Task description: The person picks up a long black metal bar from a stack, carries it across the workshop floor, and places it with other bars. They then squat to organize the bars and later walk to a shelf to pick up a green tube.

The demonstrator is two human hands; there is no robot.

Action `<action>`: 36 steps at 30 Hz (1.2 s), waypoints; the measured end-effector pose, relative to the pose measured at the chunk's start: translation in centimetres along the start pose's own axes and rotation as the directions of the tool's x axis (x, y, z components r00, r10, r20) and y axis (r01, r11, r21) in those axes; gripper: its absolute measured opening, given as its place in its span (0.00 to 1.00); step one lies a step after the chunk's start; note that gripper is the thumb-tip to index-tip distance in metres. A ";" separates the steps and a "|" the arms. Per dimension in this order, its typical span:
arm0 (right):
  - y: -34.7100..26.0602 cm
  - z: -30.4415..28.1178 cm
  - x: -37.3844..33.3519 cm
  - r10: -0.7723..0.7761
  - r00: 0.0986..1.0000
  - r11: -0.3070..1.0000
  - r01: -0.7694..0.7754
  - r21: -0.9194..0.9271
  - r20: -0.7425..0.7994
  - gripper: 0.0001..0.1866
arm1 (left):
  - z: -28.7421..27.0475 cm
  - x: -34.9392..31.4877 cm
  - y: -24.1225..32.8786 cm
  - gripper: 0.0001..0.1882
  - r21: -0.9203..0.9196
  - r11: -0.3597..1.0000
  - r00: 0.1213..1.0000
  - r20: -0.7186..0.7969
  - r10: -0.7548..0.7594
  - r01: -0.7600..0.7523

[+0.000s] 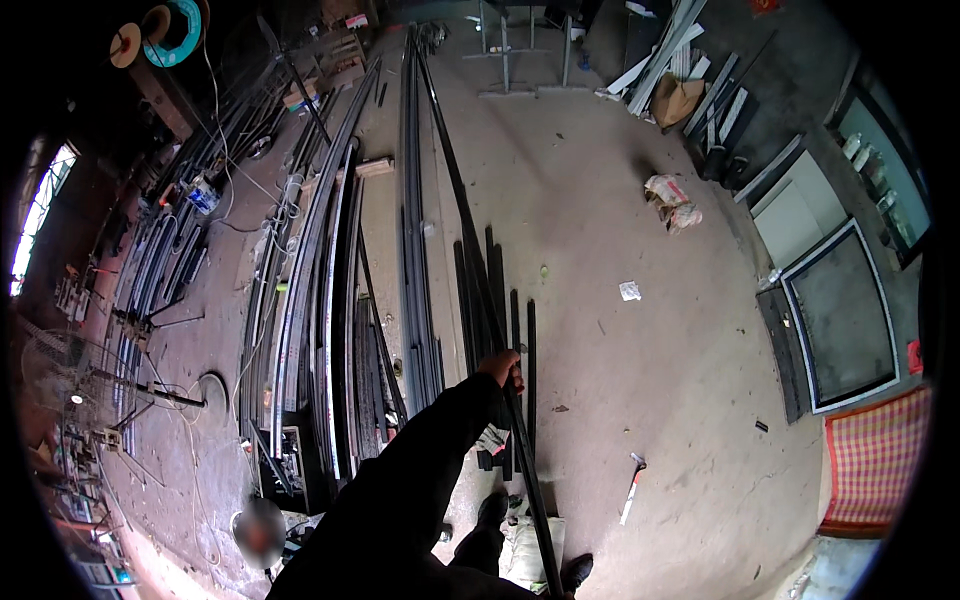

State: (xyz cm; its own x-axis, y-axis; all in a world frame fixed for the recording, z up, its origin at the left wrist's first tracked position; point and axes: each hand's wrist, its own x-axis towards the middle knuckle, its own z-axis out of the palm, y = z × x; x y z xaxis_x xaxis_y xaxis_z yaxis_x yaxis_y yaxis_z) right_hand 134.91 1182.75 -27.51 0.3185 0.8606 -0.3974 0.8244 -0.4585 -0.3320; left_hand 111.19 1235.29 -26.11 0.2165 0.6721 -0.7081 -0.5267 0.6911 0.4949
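Note:
A dark sleeve comes up from the lower edge, and my left hand (502,369) is wrapped around a long black metal bar (459,186). The bar slants from the far end of the room to the lower edge near my shoes, where its near end runs out of sight. Under it and beside my hand, several shorter dark bars (531,370) lie on the floor. My right hand does not show.
Long metal profiles (408,200) lie in bundles on the left. A hammer-like tool (632,488), white scrap (629,291) and a crumpled sack (673,204) are on the floor to the right. A framed panel (842,316) leans by the right wall; metal stands (504,60) are far off.

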 end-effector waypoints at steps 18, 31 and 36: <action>-2.5 2.0 9.5 0.176 0.876 0.978 -0.206 0.018 0.449 0.16 | -4.5 5.5 2.7 0.14 -0.325 0.944 0.979 0.204 0.011 0.058; -13.4 -10.4 10.2 0.135 0.973 0.978 -0.099 -0.185 0.189 0.16 | -3.1 4.8 4.5 0.28 -0.112 0.991 0.959 0.263 0.102 -0.075; -21.2 -13.4 16.9 0.107 0.930 0.993 -0.079 -0.092 0.352 0.15 | -8.7 -1.8 -3.3 0.31 0.135 0.984 0.979 0.147 -0.140 0.120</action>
State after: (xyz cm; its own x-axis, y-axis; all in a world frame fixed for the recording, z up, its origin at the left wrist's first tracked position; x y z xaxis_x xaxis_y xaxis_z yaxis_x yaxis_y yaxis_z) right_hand 129.08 1209.99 -15.72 0.2195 0.6732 -0.7061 0.8362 -0.5026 -0.2192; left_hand 105.43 1229.47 -30.83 0.4068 0.6006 -0.6883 -0.3813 0.7964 0.4695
